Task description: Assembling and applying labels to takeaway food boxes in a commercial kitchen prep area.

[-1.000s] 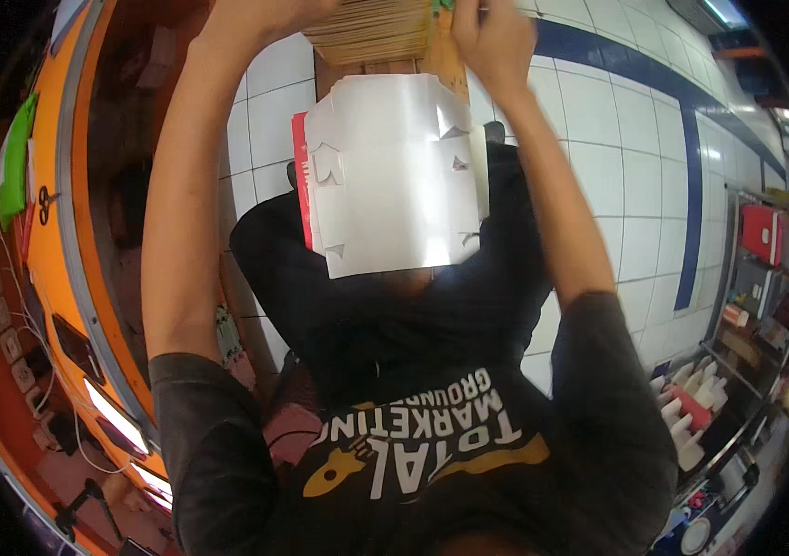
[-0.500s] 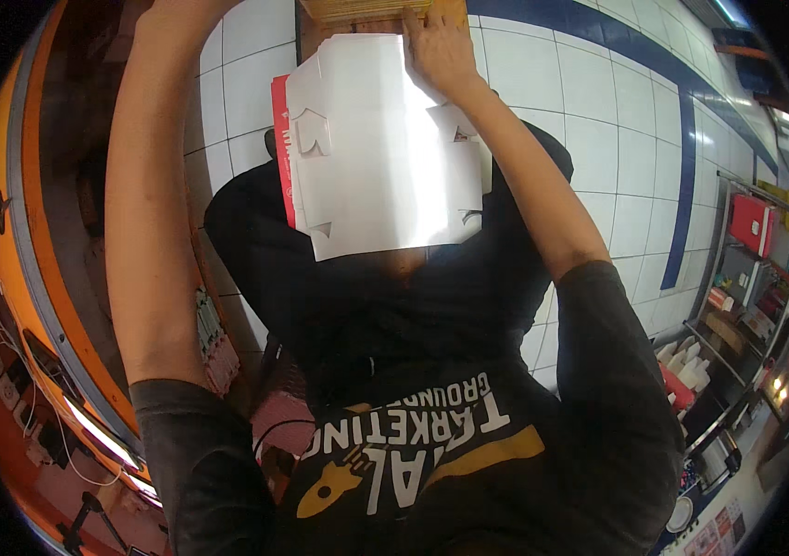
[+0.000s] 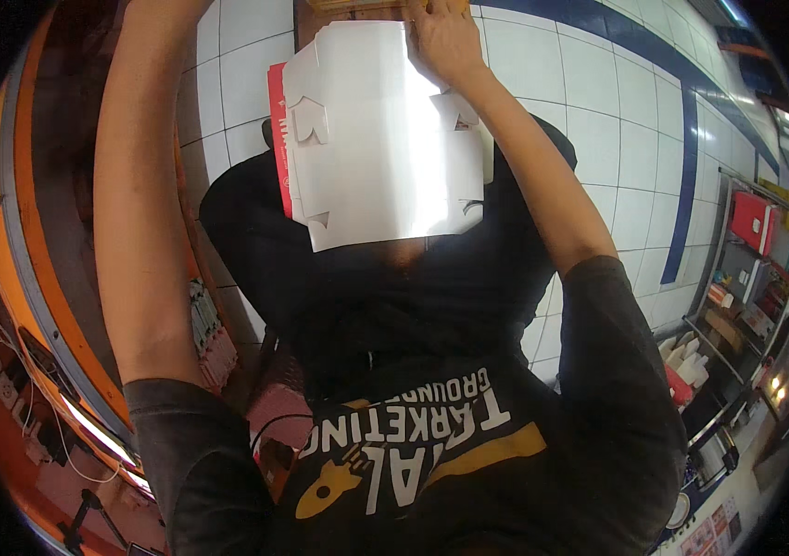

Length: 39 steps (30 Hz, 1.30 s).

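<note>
A stack of flat cardboard box blanks (image 3: 366, 139) lies over my lap, white face up, with die-cut tabs along both sides. Red printed board (image 3: 280, 139) sticks out beneath its left edge. At the top of the view my right hand (image 3: 447, 42) is beside the blanks' upper right corner, its fingers at a yellowish layered thing (image 3: 357, 9) that is mostly cut off. Those fingertips are too cropped to show a grip. My left forearm (image 3: 139, 185) reaches up along the left side, and its hand is beyond the upper edge.
White floor tiles (image 3: 589, 139) with a blue band surround my legs. An orange-edged counter (image 3: 42, 334) runs down the left, cables beside it. On the right stands a metal rack (image 3: 737, 259) with red boxes and other goods. A pinkish-red seat (image 3: 281, 408) shows beneath me.
The blanks sit slightly higher in the view. My right hand has shifted a little upward and right, and my left hand's wrist end has slid further out past the top edge.
</note>
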Tool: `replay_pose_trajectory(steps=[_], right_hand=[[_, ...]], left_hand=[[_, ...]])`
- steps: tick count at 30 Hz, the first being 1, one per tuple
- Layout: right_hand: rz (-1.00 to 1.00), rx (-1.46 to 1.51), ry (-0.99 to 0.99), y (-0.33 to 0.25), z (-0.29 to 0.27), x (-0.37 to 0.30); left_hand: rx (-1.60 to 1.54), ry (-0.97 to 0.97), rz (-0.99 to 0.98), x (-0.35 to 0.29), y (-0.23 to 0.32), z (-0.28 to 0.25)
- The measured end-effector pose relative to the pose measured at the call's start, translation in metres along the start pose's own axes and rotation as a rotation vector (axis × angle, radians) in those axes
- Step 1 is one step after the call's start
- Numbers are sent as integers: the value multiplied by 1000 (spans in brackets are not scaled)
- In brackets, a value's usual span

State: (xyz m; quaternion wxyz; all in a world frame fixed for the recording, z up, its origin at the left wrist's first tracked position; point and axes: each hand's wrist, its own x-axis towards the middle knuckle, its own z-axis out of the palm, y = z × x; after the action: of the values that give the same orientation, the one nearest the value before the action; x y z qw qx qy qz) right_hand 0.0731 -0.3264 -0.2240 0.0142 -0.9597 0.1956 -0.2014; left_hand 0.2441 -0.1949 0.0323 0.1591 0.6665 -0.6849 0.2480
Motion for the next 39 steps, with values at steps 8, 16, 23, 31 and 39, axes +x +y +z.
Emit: replay_pose_trajectory(steps=[8,16,23,31,39], right_hand=[[-74,74,106,1,-16,4],[-110,25,109,-1,-28,8],[-94,-5,143,-1,-33,11],[-147,68,209,-1,-38,17],[-143,100,153,-4,-53,18]], left_hand=[[-10,18,-10,0,0,1],[54,32,13,-1,-1,1],[5,-88,-92,2,7,-9],[16,-45,-27,1,5,-7],[-49,-82,-52,2,0,-5]])
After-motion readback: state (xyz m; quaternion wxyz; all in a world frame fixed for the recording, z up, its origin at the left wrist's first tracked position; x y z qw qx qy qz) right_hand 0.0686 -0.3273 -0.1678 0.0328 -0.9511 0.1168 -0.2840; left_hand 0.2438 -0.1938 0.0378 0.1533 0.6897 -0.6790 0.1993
